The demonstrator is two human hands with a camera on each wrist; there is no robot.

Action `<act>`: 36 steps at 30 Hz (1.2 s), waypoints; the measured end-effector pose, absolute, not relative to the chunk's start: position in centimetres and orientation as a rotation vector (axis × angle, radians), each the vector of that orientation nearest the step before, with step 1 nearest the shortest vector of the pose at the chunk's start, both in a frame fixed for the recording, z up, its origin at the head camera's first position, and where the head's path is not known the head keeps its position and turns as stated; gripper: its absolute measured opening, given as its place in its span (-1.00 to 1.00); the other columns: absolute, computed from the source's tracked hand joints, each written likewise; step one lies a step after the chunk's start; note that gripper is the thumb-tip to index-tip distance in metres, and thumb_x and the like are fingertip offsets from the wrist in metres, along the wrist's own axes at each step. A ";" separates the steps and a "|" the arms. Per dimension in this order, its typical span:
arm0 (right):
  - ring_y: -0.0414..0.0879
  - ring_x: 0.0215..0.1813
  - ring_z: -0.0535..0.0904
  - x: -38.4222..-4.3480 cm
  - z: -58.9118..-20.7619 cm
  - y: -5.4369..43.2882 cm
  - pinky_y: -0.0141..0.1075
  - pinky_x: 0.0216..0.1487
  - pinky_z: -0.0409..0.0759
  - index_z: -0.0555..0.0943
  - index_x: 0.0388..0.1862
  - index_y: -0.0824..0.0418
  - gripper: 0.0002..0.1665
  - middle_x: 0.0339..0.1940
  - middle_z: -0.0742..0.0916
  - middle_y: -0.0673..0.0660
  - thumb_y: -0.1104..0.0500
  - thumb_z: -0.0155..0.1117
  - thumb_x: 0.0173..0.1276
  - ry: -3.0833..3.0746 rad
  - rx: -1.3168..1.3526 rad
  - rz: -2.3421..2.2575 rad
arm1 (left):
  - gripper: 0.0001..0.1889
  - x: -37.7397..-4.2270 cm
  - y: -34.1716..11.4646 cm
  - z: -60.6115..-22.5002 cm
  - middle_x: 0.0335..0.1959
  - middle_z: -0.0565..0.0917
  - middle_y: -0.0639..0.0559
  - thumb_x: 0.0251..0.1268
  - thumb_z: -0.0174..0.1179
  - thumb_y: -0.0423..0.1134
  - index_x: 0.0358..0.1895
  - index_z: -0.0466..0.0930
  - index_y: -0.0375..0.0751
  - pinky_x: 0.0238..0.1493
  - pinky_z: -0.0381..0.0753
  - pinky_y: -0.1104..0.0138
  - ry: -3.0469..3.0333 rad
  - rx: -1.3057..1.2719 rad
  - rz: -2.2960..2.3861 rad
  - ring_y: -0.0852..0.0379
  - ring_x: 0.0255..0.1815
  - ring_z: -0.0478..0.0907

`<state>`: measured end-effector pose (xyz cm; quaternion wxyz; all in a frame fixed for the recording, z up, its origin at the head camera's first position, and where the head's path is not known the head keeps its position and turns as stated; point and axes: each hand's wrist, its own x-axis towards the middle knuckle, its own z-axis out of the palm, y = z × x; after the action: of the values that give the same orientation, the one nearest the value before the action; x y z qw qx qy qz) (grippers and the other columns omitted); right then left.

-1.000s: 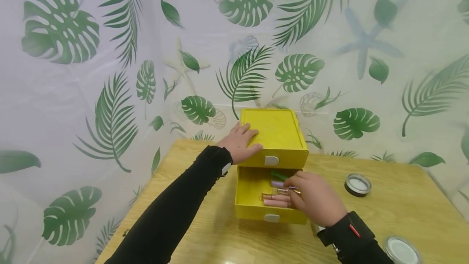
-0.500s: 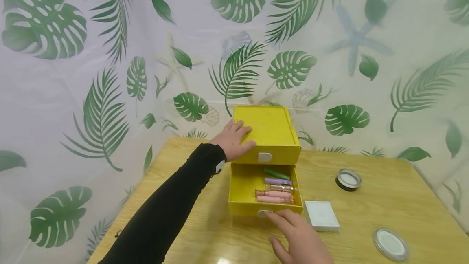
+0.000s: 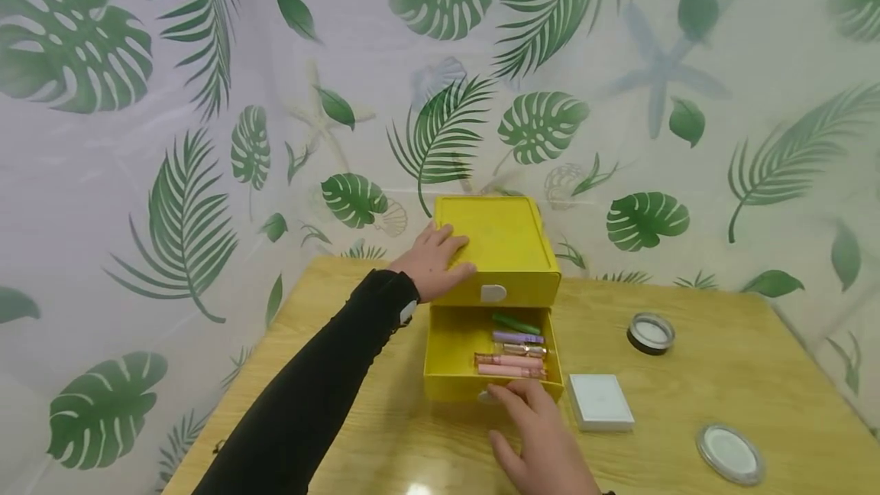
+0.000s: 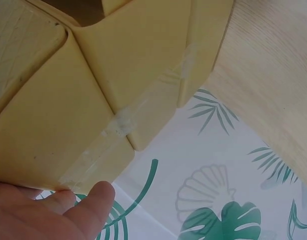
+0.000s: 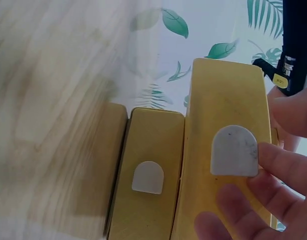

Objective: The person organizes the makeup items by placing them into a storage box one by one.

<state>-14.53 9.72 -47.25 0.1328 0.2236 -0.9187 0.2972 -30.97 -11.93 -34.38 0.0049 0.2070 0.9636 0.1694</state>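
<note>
A yellow two-tier drawer box [image 3: 495, 239] stands on the wooden table, its lower drawer [image 3: 450, 354] pulled out. Inside that drawer lie several slim tubes: two pink tubes [image 3: 509, 370], a clear one, a purple tube [image 3: 519, 338] and a green tube [image 3: 516, 323]. My left hand [image 3: 431, 262] rests spread on the box's top at the left edge; its fingertips show against the yellow side in the left wrist view. At the lower drawer's front, my right hand [image 3: 543, 441] touches beside the pale tab handle [image 5: 234, 151], fingers only slightly bent. The fingertips partly cover this handle in the head view.
A white square case [image 3: 600, 402] lies right of the drawer. Farther right are a round black-based container [image 3: 650, 333] and a round clear-rimmed disc [image 3: 730, 454]. A leaf-printed sheet [image 3: 584, 44] hangs behind the table.
My right hand has left the tubes in the drawer and come down to the drawer's front by the handle. The left hand stays on the box top. The view has shifted slightly.
</note>
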 end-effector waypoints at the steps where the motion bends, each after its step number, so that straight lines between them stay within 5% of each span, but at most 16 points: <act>1: -0.15 0.05 0.47 -14.8 -47.2 9.7 -0.11 0.01 0.60 0.62 0.29 0.13 -0.38 0.06 0.53 -0.05 0.17 0.53 0.22 -2.666 0.647 0.879 | -0.32 -30.9 -12.0 -34.4 0.64 0.04 -0.13 0.56 -0.07 0.22 0.59 0.21 -0.04 0.59 -0.03 0.03 3.019 0.648 0.529 -0.15 0.66 -0.22; 23: 0.20 0.27 0.43 -22.8 -48.2 10.1 0.10 0.15 0.52 0.46 0.47 0.19 -0.32 0.29 0.48 0.23 0.26 0.38 0.37 -2.580 0.746 0.948 | -0.32 -30.8 -12.1 -34.3 0.65 0.02 -0.12 0.57 -0.11 0.23 0.60 0.18 -0.01 0.58 -0.02 -0.01 3.010 0.654 0.512 -0.15 0.65 -0.23; 36: 0.19 0.28 0.41 -24.9 -48.6 9.7 0.09 0.21 0.51 0.49 0.44 0.24 -0.34 0.30 0.47 0.28 0.29 0.36 0.36 -2.534 0.713 0.962 | -0.32 -31.1 -12.1 -34.4 0.65 0.02 -0.08 0.57 -0.11 0.24 0.60 0.18 0.02 0.58 0.00 0.02 3.016 0.629 0.496 -0.12 0.66 -0.24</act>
<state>-24.88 9.71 -48.63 0.1687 0.2509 -0.8911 0.3385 -31.11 -12.07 -34.44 0.0104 0.2016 0.9665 0.1588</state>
